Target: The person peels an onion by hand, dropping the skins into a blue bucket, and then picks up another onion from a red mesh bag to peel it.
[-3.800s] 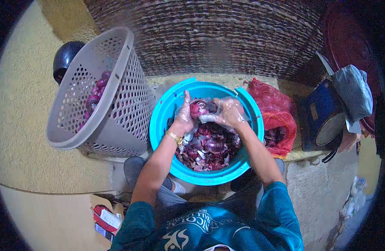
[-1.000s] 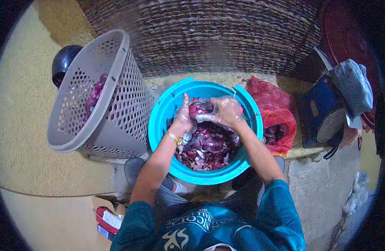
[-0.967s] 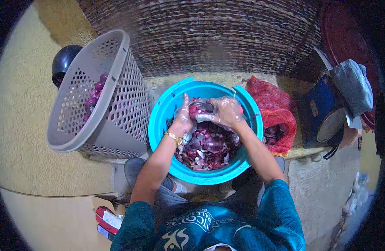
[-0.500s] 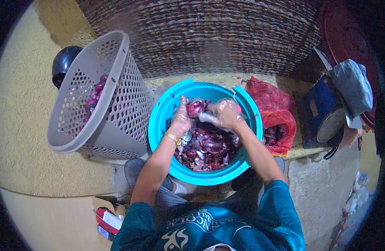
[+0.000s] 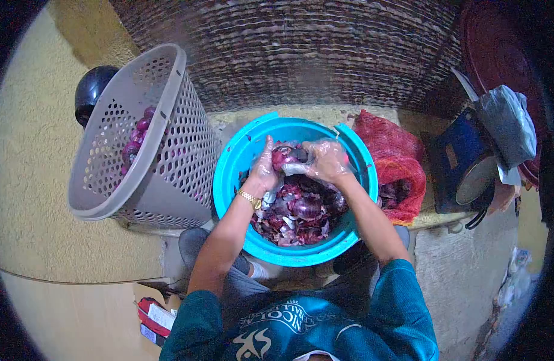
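A red onion point(image 5: 281, 157) sits in my left hand point(image 5: 265, 169), the fingers closed round its left side. My right hand point(image 5: 326, 161) is closed at the onion's right side, on what looks like a small knife; a pink end point(image 5: 345, 158) sticks out behind the fist and a dark grey, blade-like piece point(image 5: 300, 155) lies against the onion. Both hands wear clear plastic gloves. Beneath them stands a turquoise basin point(image 5: 295, 260) with loose onion skins point(image 5: 289, 224) and a larger whole onion point(image 5: 307, 209) in it.
To the left, a tilted grey perforated basket point(image 5: 189, 120) holds several peeled purple onions point(image 5: 132, 147). At the right are a red mesh sack point(image 5: 388, 135) with its mouth open, a blue scale-like box point(image 5: 460, 159) and a grey plastic bag point(image 5: 506, 123). A textured wall point(image 5: 313, 54) rises behind.
My right hand has shifted slightly left and turned in against the onion. The dark grey piece now shows over the onion's right side. My left hand stays almost in place.
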{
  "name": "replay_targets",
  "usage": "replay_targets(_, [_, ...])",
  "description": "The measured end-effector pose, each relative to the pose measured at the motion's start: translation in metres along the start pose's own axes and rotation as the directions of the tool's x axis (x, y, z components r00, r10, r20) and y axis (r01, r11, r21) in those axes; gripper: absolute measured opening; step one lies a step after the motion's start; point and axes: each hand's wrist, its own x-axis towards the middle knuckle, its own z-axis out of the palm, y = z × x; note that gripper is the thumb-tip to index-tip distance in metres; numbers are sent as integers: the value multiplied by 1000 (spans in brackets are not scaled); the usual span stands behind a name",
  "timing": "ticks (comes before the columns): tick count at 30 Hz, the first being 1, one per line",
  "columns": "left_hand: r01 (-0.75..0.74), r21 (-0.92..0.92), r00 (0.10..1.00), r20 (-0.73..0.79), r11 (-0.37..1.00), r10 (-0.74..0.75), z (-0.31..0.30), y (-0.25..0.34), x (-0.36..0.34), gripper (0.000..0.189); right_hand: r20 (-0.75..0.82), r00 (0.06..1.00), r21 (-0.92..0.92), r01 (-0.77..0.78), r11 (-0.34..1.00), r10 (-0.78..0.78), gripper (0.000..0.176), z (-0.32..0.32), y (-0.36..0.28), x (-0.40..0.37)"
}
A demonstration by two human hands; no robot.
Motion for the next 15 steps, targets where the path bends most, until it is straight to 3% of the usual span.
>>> replay_targets(7, [0,-5,999,35,1000,0,1,2,-3,61,42,999,-15,-33,999,34,64,5,-1,0])
replay_targets(10, [-12,-42,999,-34,999,10,6,1,-5,60,77,996,-37,-30,999,33,62,6,-2,2])
replay_targets(15, [-38,-26,992,-125,999,34,21,5,-18,71,334,939,-98,128,987,-89,56,4,-4,1])
